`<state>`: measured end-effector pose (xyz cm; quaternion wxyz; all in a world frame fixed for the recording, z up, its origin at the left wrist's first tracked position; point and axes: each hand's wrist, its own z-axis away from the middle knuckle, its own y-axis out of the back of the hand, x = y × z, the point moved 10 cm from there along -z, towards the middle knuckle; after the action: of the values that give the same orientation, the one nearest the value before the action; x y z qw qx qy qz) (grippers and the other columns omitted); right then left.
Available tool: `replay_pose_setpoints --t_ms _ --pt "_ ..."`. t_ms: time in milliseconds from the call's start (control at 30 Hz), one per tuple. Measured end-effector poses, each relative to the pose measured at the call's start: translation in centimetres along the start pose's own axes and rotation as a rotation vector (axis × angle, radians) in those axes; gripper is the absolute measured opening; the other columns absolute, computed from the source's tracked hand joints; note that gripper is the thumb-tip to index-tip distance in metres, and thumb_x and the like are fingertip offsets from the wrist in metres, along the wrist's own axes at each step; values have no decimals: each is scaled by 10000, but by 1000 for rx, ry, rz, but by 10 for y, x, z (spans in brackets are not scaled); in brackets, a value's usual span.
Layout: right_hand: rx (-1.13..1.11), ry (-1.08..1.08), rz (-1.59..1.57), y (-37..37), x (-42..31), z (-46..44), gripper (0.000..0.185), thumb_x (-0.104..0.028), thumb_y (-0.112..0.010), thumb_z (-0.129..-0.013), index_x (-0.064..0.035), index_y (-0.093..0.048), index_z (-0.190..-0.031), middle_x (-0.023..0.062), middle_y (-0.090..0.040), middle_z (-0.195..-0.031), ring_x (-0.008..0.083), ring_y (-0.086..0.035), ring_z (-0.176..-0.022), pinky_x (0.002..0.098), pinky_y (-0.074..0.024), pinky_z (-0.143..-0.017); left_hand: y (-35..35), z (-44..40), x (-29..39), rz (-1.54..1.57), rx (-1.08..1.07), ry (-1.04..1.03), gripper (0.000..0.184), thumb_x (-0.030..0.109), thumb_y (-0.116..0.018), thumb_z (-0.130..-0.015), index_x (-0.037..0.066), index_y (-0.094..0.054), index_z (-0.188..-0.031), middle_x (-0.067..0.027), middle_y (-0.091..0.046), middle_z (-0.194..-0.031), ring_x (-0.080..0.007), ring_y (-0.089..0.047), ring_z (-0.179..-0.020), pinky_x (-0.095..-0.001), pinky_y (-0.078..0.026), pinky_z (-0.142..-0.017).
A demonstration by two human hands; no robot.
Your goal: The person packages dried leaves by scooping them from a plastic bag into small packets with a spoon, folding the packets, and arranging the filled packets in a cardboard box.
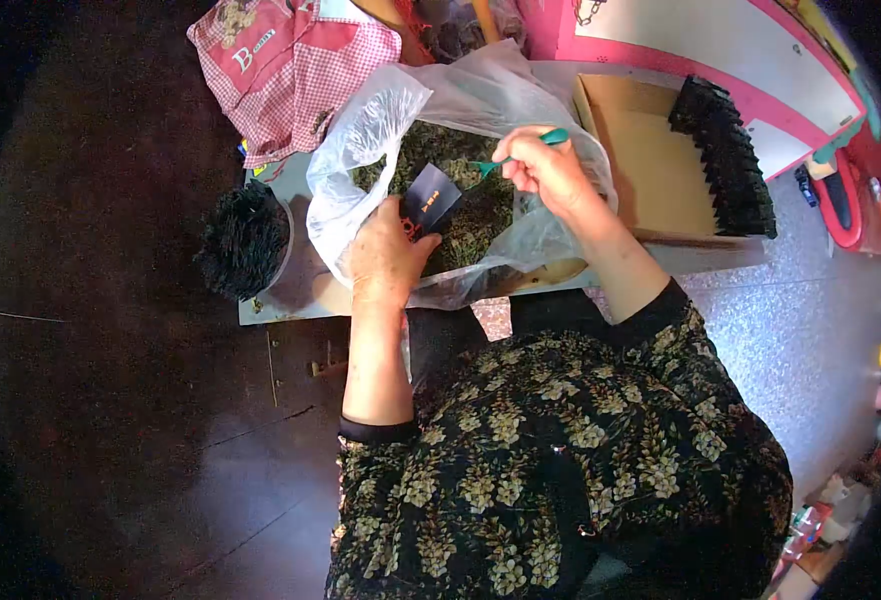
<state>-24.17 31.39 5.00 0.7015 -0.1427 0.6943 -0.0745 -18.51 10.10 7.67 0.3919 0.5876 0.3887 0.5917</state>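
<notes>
A clear plastic bag (pixel 355 135) lies open on the table, full of dried dark green plant material (pixel 465 240). Over the bag's left part, my left hand (pixel 385 258) grips a small dark packet (pixel 430 198) with orange and red print. My right hand (pixel 545 172) is closed on the handle of a green scoop (pixel 554 136), whose tip touches or hovers just over the plant material beside the packet's upper edge. The packet's lower end is hidden by my left fingers.
A round container of black packets (pixel 243 240) stands at the table's left edge. On the right, a cardboard box (pixel 650 160) has black packets (pixel 730 160) stacked along its right side. A pink checked cloth (pixel 305 85) lies at the back left. The table's front edge (pixel 300 310) is near my body.
</notes>
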Motion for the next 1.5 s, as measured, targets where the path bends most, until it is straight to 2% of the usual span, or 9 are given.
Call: replay_pose_setpoints --t_ms 200,300,400,567,667,800,900,1133,1500 --pt "-204 180 448 -52 -26 12 121 -86 -555 -784 -31 -658 -753 37 -588 -612 101 -531 -535 253 -411 -488 1 3 7 17 63 -54 603 259 -796 -669 26 -541 -1163 -203 -659 -958 -367 -633 -918 -450 -500 -792" --pt "-376 668 770 -88 -57 39 74 -46 -571 -790 2 -626 -779 79 -613 -698 126 -586 -658 289 -464 -602 -2 2 2 45 48 -48 617 257 -797 -665 22 -541 -1176 -212 -658 -962 -370 -633 -920 -448 -502 -799" --pt "-301 717 702 -81 -75 48 62 -33 -577 -782 3 -627 -789 72 -628 -727 122 -583 -661 276 -463 -612 -6 1 -6 90 50 -57 647 272 -800 -661 14 -537 -1193 -216 -659 -964 -373 -634 -918 -446 -502 -799" --pt "-47 498 694 -27 -78 26 104 -75 -572 -780 -13 -654 -773 61 -632 -683 131 -586 -639 280 -452 -593 -6 1 -14 102 77 -45 669 289 -800 -662 4 -533 -1205 -219 -657 -973 -374 -630 -931 -443 -499 -804" --pt "80 259 1049 1 -22 4 171 -181 -583 -764 -41 -679 -782 198 -609 -652 300 -624 -630 396 -488 -627 -5 1 -12 115 95 -60 665 292 -799 -663 4 -537 -1202 -221 -653 -985 -372 -626 -944 -443 -496 -810" --pt "89 87 748 0 31 -5 167 -165 -567 -776 -57 -686 -735 133 -621 -603 234 -600 -538 361 -466 -525 -4 2 -12 117 60 -30 651 294 -797 -664 2 -545 -1189 -218 -651 -1000 -373 -622 -953 -444 -493 -817" --pt "169 -96 435 11 48 -4 159 -148 -554 -814 -45 -660 -753 38 -582 -594 90 -487 -430 238 -352 -382 -2 3 -10 105 92 -50 642 296 -797 -664 2 -550 -1179 -215 -651 -1003 -372 -624 -947 -445 -495 -813" --pt "192 -22 74 33 33 -9 151 -135 -569 -817 -18 -660 -788 66 -597 -611 78 -482 -424 206 -332 -357 0 3 -8 126 130 -78 620 295 -797 -663 13 -560 -1162 -212 -658 -974 -373 -632 -920 -446 -498 -796" --pt "-13 17 46 1 -8 -9 154 -139 -569 -803 -33 -660 -737 37 -574 -575 67 -459 -423 204 -305 -361 -4 1 -6 85 32 -20 600 286 -792 -665 15 -565 -1150 -206 -661 -946 -373 -632 -911 -445 -494 -801"
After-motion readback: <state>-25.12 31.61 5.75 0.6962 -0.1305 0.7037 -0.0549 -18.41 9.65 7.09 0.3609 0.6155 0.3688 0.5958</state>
